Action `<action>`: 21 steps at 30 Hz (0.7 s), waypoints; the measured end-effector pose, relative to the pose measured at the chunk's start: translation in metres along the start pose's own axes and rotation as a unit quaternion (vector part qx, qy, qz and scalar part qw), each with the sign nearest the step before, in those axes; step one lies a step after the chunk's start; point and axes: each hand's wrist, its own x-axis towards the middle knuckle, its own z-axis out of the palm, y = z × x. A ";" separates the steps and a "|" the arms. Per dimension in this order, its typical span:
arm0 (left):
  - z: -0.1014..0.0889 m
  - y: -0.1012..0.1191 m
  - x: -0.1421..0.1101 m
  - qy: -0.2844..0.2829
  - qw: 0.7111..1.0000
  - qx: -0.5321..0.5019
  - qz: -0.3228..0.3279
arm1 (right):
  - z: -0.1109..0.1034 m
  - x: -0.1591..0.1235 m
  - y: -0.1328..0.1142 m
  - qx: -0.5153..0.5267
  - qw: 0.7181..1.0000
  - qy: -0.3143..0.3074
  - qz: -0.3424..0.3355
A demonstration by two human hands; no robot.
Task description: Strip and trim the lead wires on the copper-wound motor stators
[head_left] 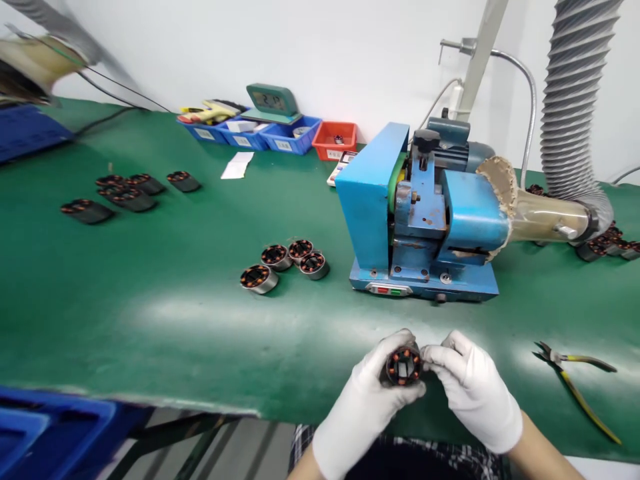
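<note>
Both my hands wear white gloves and meet over the near edge of the green table (150,320). My left hand (367,397) is wrapped round a small dark motor stator (403,365) with copper windings, its open end facing me. My right hand (475,390) pinches at the stator's right side with thumb and fingertips. Several more stators with silver rims (285,261) lie on the table ahead to the left.
A blue bench machine (420,220) stands right in front, joined to a ribbed grey duct (575,100). Pliers with yellow handles (575,380) lie at the right. Black stators (125,190) sit far left, more (607,243) behind the machine. Blue and red bins (280,133) line the wall.
</note>
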 end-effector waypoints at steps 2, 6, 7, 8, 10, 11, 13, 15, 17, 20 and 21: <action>-0.002 0.013 -0.004 0.011 0.996 -0.081 0.030 | -0.007 0.006 -0.010 0.059 0.996 0.008 0.059; -0.011 0.027 -0.012 0.050 0.985 -0.076 0.144 | -0.017 0.016 -0.021 0.232 0.942 -0.063 0.236; -0.014 0.028 -0.013 0.054 0.987 -0.042 0.145 | -0.019 0.017 -0.023 0.280 0.917 -0.084 0.270; -0.017 0.028 -0.014 0.042 0.989 -0.012 0.139 | -0.019 0.018 -0.024 0.318 0.895 -0.097 0.297; -0.021 0.029 -0.013 -0.019 0.992 0.004 0.126 | -0.019 0.018 -0.026 0.347 0.873 -0.100 0.328; -0.023 0.031 -0.013 -0.050 0.991 -0.013 0.124 | -0.019 0.017 -0.027 0.332 0.879 -0.091 0.330; -0.026 0.037 -0.012 -0.083 0.987 -0.059 0.121 | -0.019 0.016 -0.031 0.264 0.910 -0.050 0.316; -0.025 0.042 -0.012 -0.076 0.985 -0.053 0.149 | -0.020 0.016 -0.034 0.198 0.937 -0.014 0.288; -0.023 0.043 -0.013 -0.019 0.984 0.010 0.177 | -0.023 0.018 -0.035 0.199 0.938 -0.008 0.283; -0.017 0.037 -0.013 0.053 0.981 0.096 0.162 | -0.027 0.020 -0.036 0.279 0.907 -0.044 0.312; -0.015 0.034 -0.013 0.046 0.985 0.088 0.143 | -0.028 0.021 -0.036 0.292 0.900 -0.048 0.319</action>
